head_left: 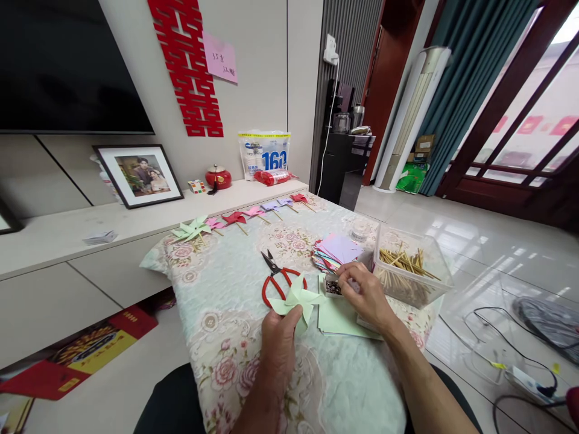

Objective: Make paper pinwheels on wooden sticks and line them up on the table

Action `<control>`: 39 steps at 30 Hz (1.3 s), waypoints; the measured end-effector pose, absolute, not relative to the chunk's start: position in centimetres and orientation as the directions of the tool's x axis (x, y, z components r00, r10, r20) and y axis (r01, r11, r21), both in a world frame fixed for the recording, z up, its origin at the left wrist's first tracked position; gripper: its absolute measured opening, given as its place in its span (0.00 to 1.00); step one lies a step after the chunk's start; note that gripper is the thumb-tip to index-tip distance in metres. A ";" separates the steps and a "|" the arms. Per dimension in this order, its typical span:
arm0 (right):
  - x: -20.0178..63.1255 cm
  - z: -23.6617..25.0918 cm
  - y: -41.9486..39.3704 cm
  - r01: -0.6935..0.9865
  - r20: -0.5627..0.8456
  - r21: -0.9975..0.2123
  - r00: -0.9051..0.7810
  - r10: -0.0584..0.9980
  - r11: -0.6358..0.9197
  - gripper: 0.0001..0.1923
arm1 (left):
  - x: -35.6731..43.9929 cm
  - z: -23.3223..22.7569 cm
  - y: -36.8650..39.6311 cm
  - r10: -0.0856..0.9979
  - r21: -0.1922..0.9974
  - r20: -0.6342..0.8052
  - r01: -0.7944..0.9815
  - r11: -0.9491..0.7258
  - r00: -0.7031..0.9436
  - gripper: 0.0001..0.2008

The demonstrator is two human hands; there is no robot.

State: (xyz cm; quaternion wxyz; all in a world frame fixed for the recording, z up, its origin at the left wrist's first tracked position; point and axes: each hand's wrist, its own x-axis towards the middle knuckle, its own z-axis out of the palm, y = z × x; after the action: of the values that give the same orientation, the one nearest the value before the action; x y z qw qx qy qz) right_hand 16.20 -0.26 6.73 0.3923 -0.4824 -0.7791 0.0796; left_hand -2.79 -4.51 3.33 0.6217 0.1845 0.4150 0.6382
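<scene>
Left hand (278, 331) fingers pinch a green pinwheel (297, 299); right hand (364, 295) fingers dip, closed, into a small pin box (333, 287) beside the scissors (278, 278)

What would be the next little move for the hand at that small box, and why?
Probably pick one pin from the small box and bring it to the middle of the green pinwheel. The right hand has its fingertips at the box, while the left hand holds the folded pinwheel up, and no pin shows in it. Finished pinwheels on sticks line the table's far edge.
</scene>
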 end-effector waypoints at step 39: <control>11.0 5.7 -3.9 0.219 0.098 -0.966 -0.193 0.976 0.140 0.07 | -3.4 5.3 -5.2 0.983 0.560 -0.175 -0.816 0.144 0.053 0.09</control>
State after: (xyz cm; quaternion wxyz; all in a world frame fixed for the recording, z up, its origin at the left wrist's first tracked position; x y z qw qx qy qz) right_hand 11.04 -3.86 5.66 0.4202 -0.4762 -0.6273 0.4507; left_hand -3.37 -5.20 5.33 0.7083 0.1579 0.2648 0.6350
